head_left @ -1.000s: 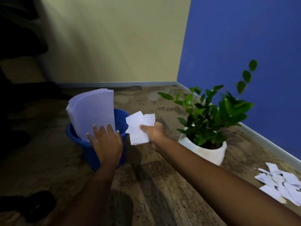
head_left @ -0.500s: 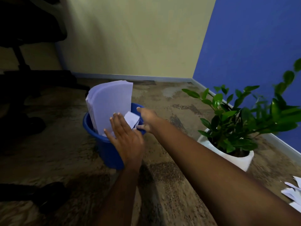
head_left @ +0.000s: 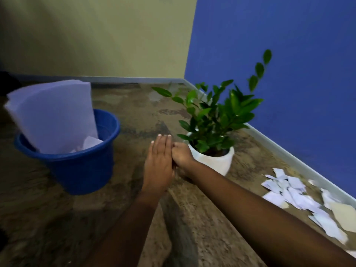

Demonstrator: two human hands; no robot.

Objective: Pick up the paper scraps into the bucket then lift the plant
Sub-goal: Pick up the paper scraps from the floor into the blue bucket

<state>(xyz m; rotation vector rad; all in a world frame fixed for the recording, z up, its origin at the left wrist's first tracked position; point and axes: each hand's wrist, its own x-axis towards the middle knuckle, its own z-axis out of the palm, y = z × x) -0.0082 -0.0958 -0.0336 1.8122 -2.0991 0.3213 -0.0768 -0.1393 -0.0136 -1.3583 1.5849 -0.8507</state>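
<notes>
A blue bucket (head_left: 81,166) stands on the floor at the left, with a tall stack of white paper sheets (head_left: 52,116) leaning inside it and a few scraps beside them. The green plant (head_left: 213,114) grows in a white pot (head_left: 215,160) right of centre. A pile of white paper scraps (head_left: 300,197) lies on the floor at the right, near the blue wall. My left hand (head_left: 159,162) is flat with straight fingers, between bucket and pot. My right hand (head_left: 181,154) is curled, empty, touching the left hand, just left of the pot.
The brown mottled floor (head_left: 192,228) meets a beige wall behind and a blue wall (head_left: 289,54) at the right, with a pale skirting board (head_left: 289,155) along them. A beige scrap (head_left: 344,214) lies among the white ones.
The scraps held in my right hand a second ago now lie in the bucket. Both hands have drawn away from the bucket to the right and meet beside the pot.
</notes>
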